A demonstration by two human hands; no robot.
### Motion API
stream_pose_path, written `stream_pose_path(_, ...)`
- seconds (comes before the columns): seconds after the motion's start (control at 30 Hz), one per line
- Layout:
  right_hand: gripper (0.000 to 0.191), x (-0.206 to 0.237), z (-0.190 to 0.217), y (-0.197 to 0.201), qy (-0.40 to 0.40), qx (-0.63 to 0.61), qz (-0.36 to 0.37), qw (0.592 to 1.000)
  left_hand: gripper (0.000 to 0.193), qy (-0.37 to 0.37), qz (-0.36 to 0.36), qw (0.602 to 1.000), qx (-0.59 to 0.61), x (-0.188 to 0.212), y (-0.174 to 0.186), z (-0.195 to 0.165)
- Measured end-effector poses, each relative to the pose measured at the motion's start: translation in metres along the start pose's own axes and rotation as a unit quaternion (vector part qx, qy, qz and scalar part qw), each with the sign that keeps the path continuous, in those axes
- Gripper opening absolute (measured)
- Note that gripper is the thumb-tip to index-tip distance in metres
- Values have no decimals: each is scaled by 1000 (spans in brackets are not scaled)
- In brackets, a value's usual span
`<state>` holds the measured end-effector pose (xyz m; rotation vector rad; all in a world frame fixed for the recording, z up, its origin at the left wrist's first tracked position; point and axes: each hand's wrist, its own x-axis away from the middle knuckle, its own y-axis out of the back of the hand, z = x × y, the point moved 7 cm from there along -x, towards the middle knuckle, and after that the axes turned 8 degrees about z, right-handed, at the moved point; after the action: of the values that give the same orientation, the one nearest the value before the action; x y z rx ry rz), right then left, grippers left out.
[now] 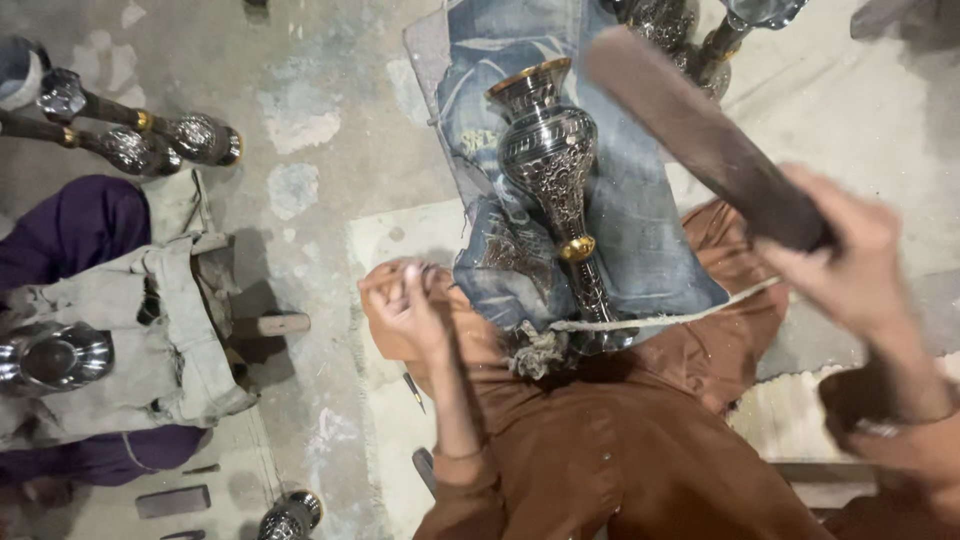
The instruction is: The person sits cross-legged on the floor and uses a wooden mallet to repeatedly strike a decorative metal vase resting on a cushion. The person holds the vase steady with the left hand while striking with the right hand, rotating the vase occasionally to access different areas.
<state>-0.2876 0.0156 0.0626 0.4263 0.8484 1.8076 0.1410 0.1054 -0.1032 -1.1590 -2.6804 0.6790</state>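
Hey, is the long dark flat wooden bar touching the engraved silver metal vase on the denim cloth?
Apart. The head view shows the long dark flat wooden bar, held in the right hand, raised beside the engraved silver metal vase, with denim cloth visible between them.

We wear loose rust-brown clothing, the cloth falling in soft folds over our legs and reaching to the wrists as long sleeves. Our left hand (415, 300) and right hand (840, 262) are bare, without gloves. A thin bangle circles our right wrist, just above the brown cuff.
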Motion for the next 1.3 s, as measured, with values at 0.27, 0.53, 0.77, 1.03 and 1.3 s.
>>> stream_pose_path(0.27,41,53,-81,-65,-142,-190,-37,971,42,139,42,875,-462,18,62,-4)
stream_pose_path(0.53,35,61,-80,-80,-139,-225,-38,964,24,-35,153,933,-324,-40,28,-26)
stream_pose_path(0.77,32,68,-77,-89,-124,-241,-43,962,52,-8,351,915,-201,-85,-90,-2)
stream_pose_path(1.03,31,78,-76,-89,-102,-242,-56,963,42,-50,474,861,-178,-102,-186,32)
stream_pose_path(1.3,20,94,-95,-88,-124,-208,-70,968,43,-49,451,878,-156,-111,-201,28)
